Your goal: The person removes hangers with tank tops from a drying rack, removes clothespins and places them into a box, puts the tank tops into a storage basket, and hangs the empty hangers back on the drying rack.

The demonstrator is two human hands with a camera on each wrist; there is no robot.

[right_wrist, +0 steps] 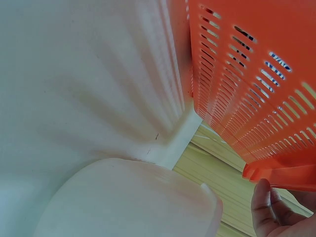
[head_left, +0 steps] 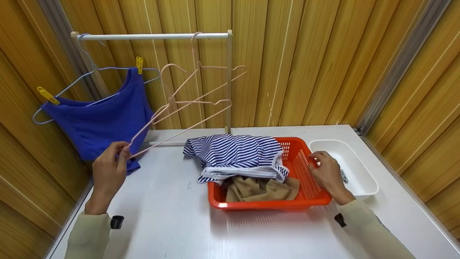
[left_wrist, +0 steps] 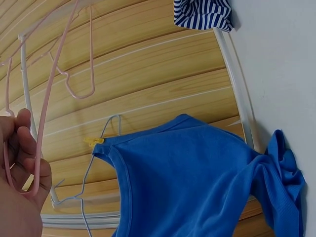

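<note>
faces wood panelling (head_left: 280,72) across a white table (head_left: 172,230); pinches a pink hanger (head_left: 172,102) by one end in the left hand (head_left: 111,169); has the right hand (head_left: 326,173) at the rim of a red basket (head_left: 266,205), cannot tell if gripping; beyond, includes a hung blue garment (head_left: 107,126).

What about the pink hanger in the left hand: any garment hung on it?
No, the head view shows the pink hanger in the left hand with a bare frame.
</note>
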